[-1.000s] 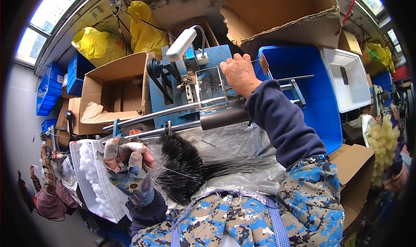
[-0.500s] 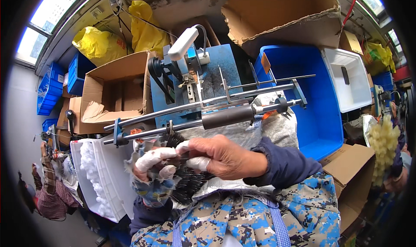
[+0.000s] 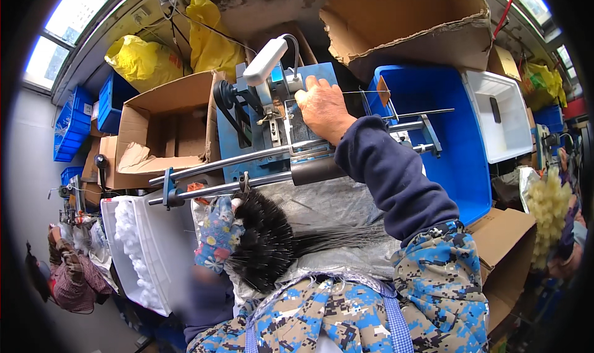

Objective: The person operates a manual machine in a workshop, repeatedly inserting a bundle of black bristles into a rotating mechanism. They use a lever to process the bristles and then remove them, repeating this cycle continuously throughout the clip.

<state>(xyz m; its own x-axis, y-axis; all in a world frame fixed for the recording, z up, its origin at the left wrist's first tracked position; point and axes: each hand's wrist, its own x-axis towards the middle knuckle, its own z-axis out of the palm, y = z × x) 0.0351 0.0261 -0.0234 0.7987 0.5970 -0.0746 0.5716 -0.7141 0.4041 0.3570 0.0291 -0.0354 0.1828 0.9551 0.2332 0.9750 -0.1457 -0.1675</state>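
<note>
My right hand [image 3: 322,108] reaches over the blue machine plate [image 3: 232,170], fingers curled and closed. A thin wire [image 3: 365,92] runs out from its right side toward a small brown plate; the end inside the hand is hidden. On my lap lies a bundle of black bristle brushes [image 3: 260,241], bristled ends left and thin wire stems [image 3: 337,236] trailing right. My left hand [image 3: 234,206], in a torn floral cover, is beside the bristles, its fingers mostly hidden. Metal rods [image 3: 247,160] with a dark roller [image 3: 309,170] cross in front of the machine.
A white bin of fluffy white pieces [image 3: 162,254] stands left. Cardboard boxes [image 3: 201,127] flank the machine. On the right are a blue tub [image 3: 473,167] and a white tray [image 3: 520,130]. Another person [image 3: 77,269] works far left, and another's hand [image 3: 563,263] is far right.
My right hand has left the left hand over the lap and moved up onto the machine plate, with a thin wire now beside it. The left hand has dropped slightly, uncovering the bristle bundle and stems.
</note>
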